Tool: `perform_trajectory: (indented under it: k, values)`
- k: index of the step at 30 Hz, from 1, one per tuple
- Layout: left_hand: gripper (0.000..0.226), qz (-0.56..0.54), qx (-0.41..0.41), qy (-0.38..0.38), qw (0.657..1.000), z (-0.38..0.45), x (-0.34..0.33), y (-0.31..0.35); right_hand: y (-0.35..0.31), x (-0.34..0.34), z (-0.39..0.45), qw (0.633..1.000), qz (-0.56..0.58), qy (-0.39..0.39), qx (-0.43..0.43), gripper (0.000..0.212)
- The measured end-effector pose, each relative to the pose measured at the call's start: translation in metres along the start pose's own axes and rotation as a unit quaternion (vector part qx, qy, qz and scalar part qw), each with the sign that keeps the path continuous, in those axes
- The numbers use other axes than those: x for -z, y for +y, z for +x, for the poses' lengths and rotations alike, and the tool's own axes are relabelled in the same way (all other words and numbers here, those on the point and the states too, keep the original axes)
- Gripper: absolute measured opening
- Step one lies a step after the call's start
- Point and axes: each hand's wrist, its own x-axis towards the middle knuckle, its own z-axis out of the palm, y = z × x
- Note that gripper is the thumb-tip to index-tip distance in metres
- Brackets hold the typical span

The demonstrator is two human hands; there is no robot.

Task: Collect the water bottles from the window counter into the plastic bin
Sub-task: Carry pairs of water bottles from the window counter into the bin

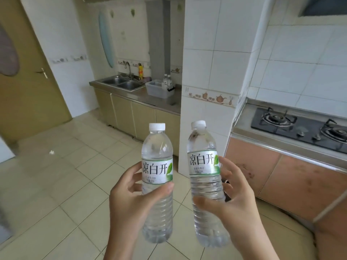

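both hands hold water bottles upright, caps up.

The two clear plastic water bottles had white caps and white labels with black characters and a green leaf. At centre frame a pale translucent plastic bin sat on the grey steel counter. Olive cabinet doors, beige floor tiles, a black gas hob at right.

Clear glossy plastic bottles (ribbed), brushed steel sink, glossy tiles
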Motion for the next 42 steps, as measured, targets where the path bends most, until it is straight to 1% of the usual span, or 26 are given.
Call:
perform_trajectory:
  k: [5,7,13,19,22,24,28,31,36,42]
  values:
    - [0.066,0.0,-0.005,0.017,1.0,0.092,0.0,-0.015,0.016,-0.05,0.087,1.0,0.006,-0.009,0.011,0.093]
    - [0.066,0.008,-0.009,0.014,1.0,0.121,-0.001,-0.016,0.018,-0.065,0.111,1.0,0.004,-0.012,0.016,0.093]
    - [0.07,0.012,-0.014,0.008,1.0,0.248,0.006,-0.023,0.023,-0.131,0.216,1.0,0.018,-0.015,0.009,0.092]
    - [0.069,0.021,-0.012,0.013,1.0,0.34,0.007,-0.037,0.031,-0.177,0.304,1.0,0.018,-0.021,-0.001,0.09]
    - [0.07,0.02,-0.008,0.026,0.999,0.386,0.003,-0.046,0.04,-0.195,0.351,0.999,0.024,-0.043,0.005,0.089]
    - [0.072,0.019,-0.008,0.035,0.999,0.418,-0.001,-0.053,0.048,-0.206,0.385,0.998,0.024,-0.056,0.009,0.089]
    - [0.066,0.019,-0.005,0.054,0.998,0.487,-0.019,-0.068,0.061,-0.228,0.461,0.996,0.031,-0.079,0.015,0.087]
    - [0.069,0.022,0.002,0.069,0.997,0.542,-0.037,-0.077,0.072,-0.244,0.523,0.995,0.036,-0.095,0.014,0.087]
    - [0.068,0.025,0.002,0.083,0.996,0.634,-0.063,-0.085,0.077,-0.271,0.621,0.994,0.025,-0.107,0.024,0.088]
    - [0.065,0.014,0.012,0.094,0.995,0.728,-0.077,-0.1,0.09,-0.303,0.712,0.993,0.005,-0.115,0.023,0.088]
